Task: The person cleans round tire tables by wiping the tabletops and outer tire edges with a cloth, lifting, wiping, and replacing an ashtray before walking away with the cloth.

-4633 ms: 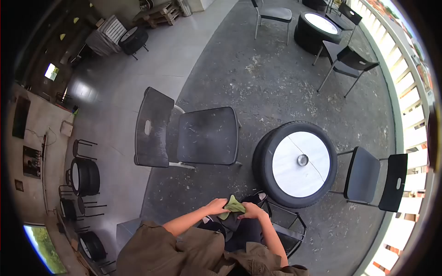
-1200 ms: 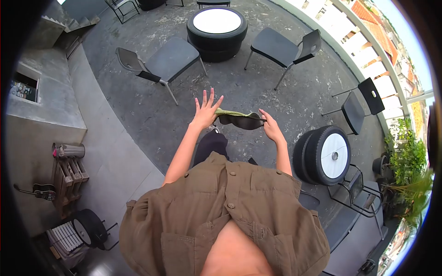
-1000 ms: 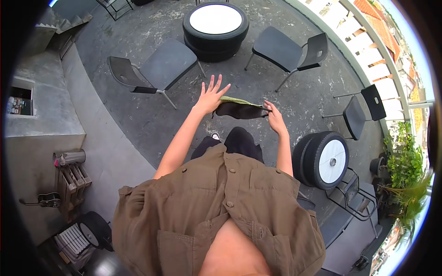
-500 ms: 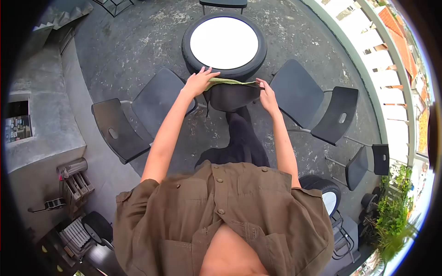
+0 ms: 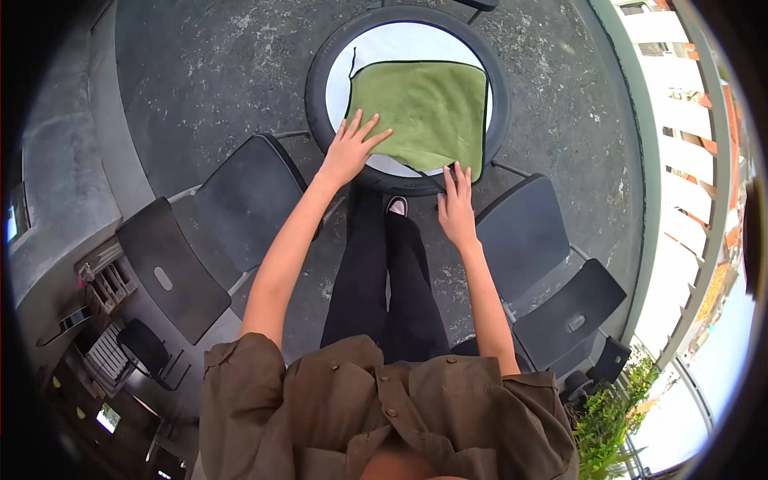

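A green cloth piece with black edging (image 5: 424, 108) lies spread over the round white top (image 5: 384, 40) of a table built from a tyre (image 5: 318, 80). A thin black tie (image 5: 352, 64) sticks out at its far left corner. My left hand (image 5: 350, 150) rests with spread fingers on the cloth's near left part. At the near edge, right of centre, my right hand (image 5: 457, 206) has its fingers stretched out, fingertips touching the cloth's border. A dark strip shows along that near edge, partly beside my right fingertips.
Dark chairs stand close on both sides, one on the left (image 5: 248, 204) and one on the right (image 5: 524, 236). Another chair edge (image 5: 480, 4) shows beyond the table. A white railing (image 5: 680, 144) and green plants (image 5: 612, 416) run along the right. Wooden crates (image 5: 108, 284) are at left.
The cloth, previously held up between both hands with its dark side facing me, now lies green side up on the tabletop. Both hands have let go. My view has moved closer to the table.
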Motion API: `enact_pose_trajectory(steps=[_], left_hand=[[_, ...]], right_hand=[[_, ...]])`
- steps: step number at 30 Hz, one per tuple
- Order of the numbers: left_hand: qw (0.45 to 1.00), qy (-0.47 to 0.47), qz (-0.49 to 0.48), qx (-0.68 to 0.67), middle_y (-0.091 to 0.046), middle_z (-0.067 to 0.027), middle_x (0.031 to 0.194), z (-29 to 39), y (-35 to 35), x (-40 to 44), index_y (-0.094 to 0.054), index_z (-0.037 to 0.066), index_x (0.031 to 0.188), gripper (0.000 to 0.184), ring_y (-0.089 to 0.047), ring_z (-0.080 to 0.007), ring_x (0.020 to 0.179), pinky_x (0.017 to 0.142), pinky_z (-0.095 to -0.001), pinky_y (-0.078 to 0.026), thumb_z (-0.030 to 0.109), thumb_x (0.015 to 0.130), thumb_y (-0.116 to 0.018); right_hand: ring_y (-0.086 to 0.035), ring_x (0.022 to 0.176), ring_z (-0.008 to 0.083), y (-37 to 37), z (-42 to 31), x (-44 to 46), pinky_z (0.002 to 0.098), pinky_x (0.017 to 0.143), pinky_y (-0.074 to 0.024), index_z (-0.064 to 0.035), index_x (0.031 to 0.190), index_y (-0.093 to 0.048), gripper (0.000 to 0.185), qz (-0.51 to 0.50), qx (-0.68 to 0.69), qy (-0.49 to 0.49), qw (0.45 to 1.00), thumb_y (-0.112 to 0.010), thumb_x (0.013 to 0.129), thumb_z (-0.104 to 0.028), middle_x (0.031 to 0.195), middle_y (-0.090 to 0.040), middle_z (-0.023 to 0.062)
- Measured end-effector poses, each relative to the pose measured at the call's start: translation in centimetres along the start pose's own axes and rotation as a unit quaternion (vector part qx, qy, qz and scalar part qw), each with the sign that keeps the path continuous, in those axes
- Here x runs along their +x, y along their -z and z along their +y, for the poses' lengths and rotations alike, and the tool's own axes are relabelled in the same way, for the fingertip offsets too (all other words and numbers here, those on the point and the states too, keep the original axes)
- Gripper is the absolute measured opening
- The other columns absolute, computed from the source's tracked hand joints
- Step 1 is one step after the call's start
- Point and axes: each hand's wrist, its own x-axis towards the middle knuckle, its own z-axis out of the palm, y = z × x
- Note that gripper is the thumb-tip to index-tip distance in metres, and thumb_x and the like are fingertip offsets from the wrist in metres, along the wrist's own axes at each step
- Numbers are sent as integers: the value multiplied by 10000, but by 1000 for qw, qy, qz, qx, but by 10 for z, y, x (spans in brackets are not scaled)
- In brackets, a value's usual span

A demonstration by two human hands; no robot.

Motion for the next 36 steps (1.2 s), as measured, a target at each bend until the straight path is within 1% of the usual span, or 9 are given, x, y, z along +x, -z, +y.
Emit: enact_pose_trajectory(steps=[3,7,11,14,16,19,27,32,36], left_hand=[[989,41,-126,-71,-133,-113,1661,-21,-56,-6,-351,358,1537,728,-121,-401,1514,1175,-639,-177,331,890,-685],[993,105,33,-43,-206,-139,1637,-87,-97,15,-350,187,1546,606,-159,-406,1504,1167,-635,-182,273,976,-539],[933,255,250,-40,-290,-162,1593,-181,-119,76,-365,82,1512,573,-266,-417,1455,1165,-630,-169,334,1007,-465],[878,376,252,-156,-373,-157,1547,-223,-135,120,-392,74,1488,571,-341,-377,1421,1152,-595,-223,384,1013,-451],[867,382,275,-160,-424,-151,1514,-242,-142,141,-404,73,1478,576,-397,-361,1389,1138,-560,-279,405,1010,-453],[896,329,283,-89,-490,-145,1459,-252,-141,146,-420,73,1463,550,-497,-362,1305,1072,-457,-404,398,1019,-438],[908,317,267,-58,-501,-142,1448,-251,-132,142,-407,59,1470,556,-524,-353,1278,1043,-466,-444,360,1008,-481],[919,286,252,-103,-516,-151,1430,-268,-133,139,-435,95,1461,567,-559,-370,1230,1020,-457,-475,356,973,-555],[916,291,257,-104,-510,-131,1432,-265,-132,136,-423,108,1471,533,-549,-360,1239,1006,-443,-488,317,993,-532]], right_hand=[[-302,1429,459,-43,40,-4,553,1136,-325,-32,1462,-413,595,-291,-95,-159,939,-603,903,-112,1555,-282,245],[-292,1410,508,-100,49,41,590,1131,-303,28,1480,-344,631,-21,-38,-176,983,-597,928,-141,1548,-267,276],[-92,1468,536,-183,26,151,695,1134,-152,-56,1528,-317,753,24,-153,-79,985,-627,916,-369,1609,-169,241],[-60,1467,553,-243,21,216,710,1136,-83,-95,1525,-351,772,50,-199,-32,978,-597,879,-440,1631,-161,187],[-54,1468,553,-259,-3,259,707,1137,-79,-111,1530,-353,758,92,-201,-79,972,-573,879,-431,1635,-175,159],[-53,1476,538,-269,-4,326,698,1150,-50,-127,1501,-406,743,108,-165,28,980,-578,838,-415,1630,-207,145],[-237,1471,412,-242,54,477,551,1203,-149,-179,1476,-466,542,112,-197,95,969,-501,943,-274,1569,-343,173],[-168,1497,421,-169,146,428,612,1184,-158,-227,1565,-302,564,99,-224,-15,969,-366,1009,-301,1650,-187,106],[-160,1496,429,-142,189,285,592,1193,-134,-77,1544,-303,564,87,-228,-95,965,-355,1018,-273,1638,-203,147]])
